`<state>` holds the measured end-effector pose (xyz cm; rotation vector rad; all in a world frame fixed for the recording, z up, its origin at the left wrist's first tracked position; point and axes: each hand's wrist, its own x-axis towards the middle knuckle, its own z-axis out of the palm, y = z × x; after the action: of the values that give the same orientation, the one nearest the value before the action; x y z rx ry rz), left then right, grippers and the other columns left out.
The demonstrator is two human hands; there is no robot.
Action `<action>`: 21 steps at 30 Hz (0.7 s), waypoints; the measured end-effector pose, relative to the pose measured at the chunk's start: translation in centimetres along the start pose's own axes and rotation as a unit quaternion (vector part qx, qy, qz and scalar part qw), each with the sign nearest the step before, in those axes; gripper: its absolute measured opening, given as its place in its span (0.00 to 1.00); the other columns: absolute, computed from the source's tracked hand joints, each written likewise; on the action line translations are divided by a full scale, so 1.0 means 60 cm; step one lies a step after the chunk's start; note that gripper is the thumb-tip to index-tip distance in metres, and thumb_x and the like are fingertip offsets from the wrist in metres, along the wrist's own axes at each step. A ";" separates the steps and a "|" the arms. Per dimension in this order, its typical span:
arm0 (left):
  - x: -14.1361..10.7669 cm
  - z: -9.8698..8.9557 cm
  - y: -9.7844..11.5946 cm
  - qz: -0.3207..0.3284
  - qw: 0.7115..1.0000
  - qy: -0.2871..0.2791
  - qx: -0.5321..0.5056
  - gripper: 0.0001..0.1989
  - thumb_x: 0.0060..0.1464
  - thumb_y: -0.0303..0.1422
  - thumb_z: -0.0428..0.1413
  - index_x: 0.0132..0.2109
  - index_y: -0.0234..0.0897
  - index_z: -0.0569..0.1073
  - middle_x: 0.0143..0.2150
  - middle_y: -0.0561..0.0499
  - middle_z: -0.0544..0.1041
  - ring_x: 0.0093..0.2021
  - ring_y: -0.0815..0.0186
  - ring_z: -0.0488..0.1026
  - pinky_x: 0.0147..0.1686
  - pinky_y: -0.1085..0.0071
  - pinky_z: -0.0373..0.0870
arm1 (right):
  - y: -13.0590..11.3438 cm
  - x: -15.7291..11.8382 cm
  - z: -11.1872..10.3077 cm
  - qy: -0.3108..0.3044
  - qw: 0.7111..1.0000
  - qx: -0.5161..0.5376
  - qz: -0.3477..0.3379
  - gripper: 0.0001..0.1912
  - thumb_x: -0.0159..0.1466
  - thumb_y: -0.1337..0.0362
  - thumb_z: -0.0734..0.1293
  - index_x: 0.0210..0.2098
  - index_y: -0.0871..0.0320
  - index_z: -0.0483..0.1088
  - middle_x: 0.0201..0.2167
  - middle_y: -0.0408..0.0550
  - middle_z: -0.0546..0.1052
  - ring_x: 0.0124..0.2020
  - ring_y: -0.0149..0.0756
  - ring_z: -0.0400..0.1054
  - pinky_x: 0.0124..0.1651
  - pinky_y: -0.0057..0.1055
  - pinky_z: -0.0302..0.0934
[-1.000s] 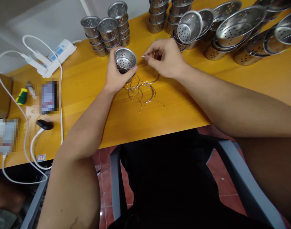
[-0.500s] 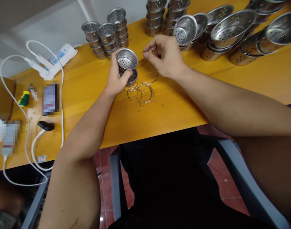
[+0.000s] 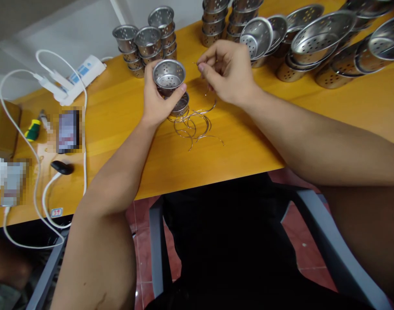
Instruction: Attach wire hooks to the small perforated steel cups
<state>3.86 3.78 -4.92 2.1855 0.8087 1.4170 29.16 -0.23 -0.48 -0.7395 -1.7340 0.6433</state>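
Observation:
My left hand (image 3: 158,97) grips a small perforated metal cup (image 3: 169,76), its mouth tilted up toward me. Just below it, another perforated cup (image 3: 180,104) rests on the table beside a loose heap of thin curved wires (image 3: 197,125). To the right, my right hand (image 3: 231,71) pinches a thin piece of wire (image 3: 195,63) between thumb and fingertips, a short way from the held cup. Part of that wire is hidden by the fingers.
Stacks of small perforated cups (image 3: 148,41) stand behind my left hand. More cups and larger perforated baskets (image 3: 319,41) line the back right. On the left lie a power strip (image 3: 82,79), white cables, a phone (image 3: 67,131), and a green-yellow handle (image 3: 33,130).
The cup in my left hand has lifted slightly away from the lower cup, showing more of it. My right hand has shifted a little right in view, still pinching the wire.

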 end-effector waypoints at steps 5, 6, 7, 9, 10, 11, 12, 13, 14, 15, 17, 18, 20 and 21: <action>-0.001 0.007 0.018 0.005 0.998 0.059 0.019 0.40 0.54 0.61 0.70 0.64 0.62 0.58 0.61 0.54 0.74 0.62 0.54 0.70 0.66 0.43 0.67 | -0.005 0.004 -0.001 0.000 0.999 -0.039 -0.009 0.13 0.70 0.50 0.75 0.39 0.50 0.72 0.24 0.41 0.68 0.23 0.35 0.57 0.27 0.35 0.51; 0.001 0.006 0.022 0.016 0.998 0.060 0.027 0.39 0.54 0.59 0.71 0.64 0.62 0.59 0.61 0.54 0.75 0.62 0.53 0.70 0.66 0.42 0.67 | -0.003 0.005 0.000 -0.001 0.999 -0.040 -0.006 0.14 0.69 0.48 0.75 0.39 0.50 0.72 0.24 0.42 0.68 0.22 0.35 0.56 0.26 0.35 0.50; 0.004 0.004 0.025 0.025 0.997 0.063 0.036 0.37 0.53 0.56 0.71 0.63 0.63 0.61 0.61 0.54 0.75 0.61 0.52 0.71 0.65 0.41 0.68 | -0.002 0.005 0.001 0.001 0.999 -0.041 -0.005 0.15 0.69 0.47 0.75 0.38 0.49 0.72 0.23 0.42 0.68 0.22 0.35 0.56 0.26 0.35 0.49; 0.008 0.001 0.030 0.034 0.995 0.076 0.052 0.34 0.52 0.51 0.72 0.61 0.68 0.64 0.60 0.55 0.77 0.60 0.49 0.73 0.63 0.38 0.69 | 0.001 0.004 0.003 0.003 0.999 -0.038 -0.009 0.15 0.69 0.47 0.75 0.38 0.49 0.72 0.23 0.42 0.68 0.22 0.35 0.56 0.27 0.35 0.49; 0.009 -0.001 0.032 0.034 0.994 0.084 0.058 0.33 0.52 0.50 0.72 0.60 0.70 0.65 0.59 0.56 0.78 0.59 0.48 0.74 0.63 0.37 0.69 | 0.002 0.003 0.003 0.004 0.999 -0.033 -0.015 0.15 0.69 0.48 0.75 0.38 0.50 0.73 0.24 0.42 0.68 0.22 0.35 0.56 0.27 0.35 0.49; 0.010 -0.002 0.031 0.032 0.994 0.088 0.062 0.33 0.51 0.49 0.72 0.59 0.71 0.65 0.58 0.56 0.78 0.59 0.47 0.75 0.62 0.37 0.69 | 0.003 0.003 0.004 0.004 0.999 -0.028 -0.021 0.14 0.69 0.49 0.75 0.38 0.50 0.74 0.24 0.43 0.68 0.22 0.35 0.56 0.27 0.35 0.49; 0.010 -0.002 0.030 0.030 0.993 0.091 0.065 0.34 0.50 0.48 0.72 0.59 0.71 0.65 0.58 0.57 0.79 0.58 0.47 0.75 0.62 0.37 0.68 | 0.004 0.002 0.004 0.003 0.999 -0.024 -0.026 0.13 0.69 0.50 0.75 0.39 0.51 0.74 0.24 0.43 0.68 0.22 0.35 0.57 0.27 0.35 0.49; 0.009 -0.001 0.028 0.025 0.993 0.091 0.066 0.34 0.49 0.48 0.72 0.59 0.72 0.65 0.57 0.57 0.79 0.58 0.46 0.75 0.62 0.36 0.68 | 0.004 0.002 0.004 0.003 0.999 -0.022 -0.029 0.13 0.69 0.50 0.75 0.39 0.51 0.74 0.24 0.43 0.68 0.23 0.34 0.57 0.27 0.35 0.49; 0.008 -0.001 0.027 0.017 0.994 0.090 0.065 0.35 0.49 0.49 0.72 0.59 0.72 0.65 0.58 0.58 0.79 0.58 0.46 0.75 0.62 0.36 0.67 | 0.005 0.002 0.005 0.003 0.999 -0.020 -0.031 0.13 0.69 0.50 0.75 0.39 0.52 0.75 0.24 0.43 0.68 0.23 0.34 0.57 0.27 0.34 0.48; 0.008 0.000 0.027 0.008 0.994 0.091 0.059 0.35 0.48 0.50 0.73 0.59 0.72 0.65 0.58 0.58 0.79 0.58 0.46 0.75 0.63 0.37 0.67 | 0.006 0.002 0.005 0.003 0.999 -0.020 -0.031 0.14 0.69 0.49 0.75 0.38 0.52 0.75 0.24 0.43 0.68 0.22 0.34 0.56 0.26 0.34 0.48; 0.007 0.002 0.038 -0.015 0.995 0.093 0.035 0.35 0.48 0.54 0.73 0.58 0.69 0.65 0.58 0.59 0.79 0.60 0.49 0.73 0.65 0.39 0.66 | 0.008 0.003 0.005 0.002 0.999 -0.021 -0.030 0.16 0.69 0.47 0.75 0.38 0.51 0.74 0.24 0.43 0.68 0.22 0.34 0.56 0.26 0.34 0.48; 0.008 0.002 0.049 -0.025 0.996 0.084 0.019 0.35 0.49 0.57 0.73 0.59 0.67 0.65 0.57 0.59 0.78 0.61 0.52 0.71 0.66 0.42 0.66 | 0.009 0.003 0.005 0.001 0.999 -0.025 -0.028 0.16 0.69 0.46 0.74 0.38 0.51 0.74 0.24 0.43 0.68 0.22 0.33 0.56 0.26 0.34 0.48; 0.010 -0.001 0.085 -0.031 0.999 0.024 -0.008 0.36 0.54 0.62 0.69 0.61 0.58 0.64 0.52 0.57 0.78 0.66 0.57 0.63 0.70 0.46 0.60 | 0.009 0.002 0.005 -0.003 0.999 -0.033 -0.027 0.15 0.70 0.47 0.74 0.39 0.52 0.75 0.25 0.43 0.68 0.23 0.33 0.57 0.27 0.34 0.49; 0.012 -0.002 0.108 -0.025 0.999 -0.041 -0.007 0.35 0.58 0.63 0.68 0.61 0.55 0.64 0.50 0.56 0.78 0.70 0.59 0.57 0.72 0.48 0.55 | 0.008 0.002 0.005 -0.003 0.999 -0.037 -0.026 0.14 0.70 0.48 0.74 0.39 0.52 0.75 0.25 0.43 0.68 0.24 0.34 0.57 0.27 0.34 0.49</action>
<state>5.53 -0.58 -0.39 2.1826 0.8154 1.2973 28.95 0.17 -0.83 -0.7410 -1.7852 0.5498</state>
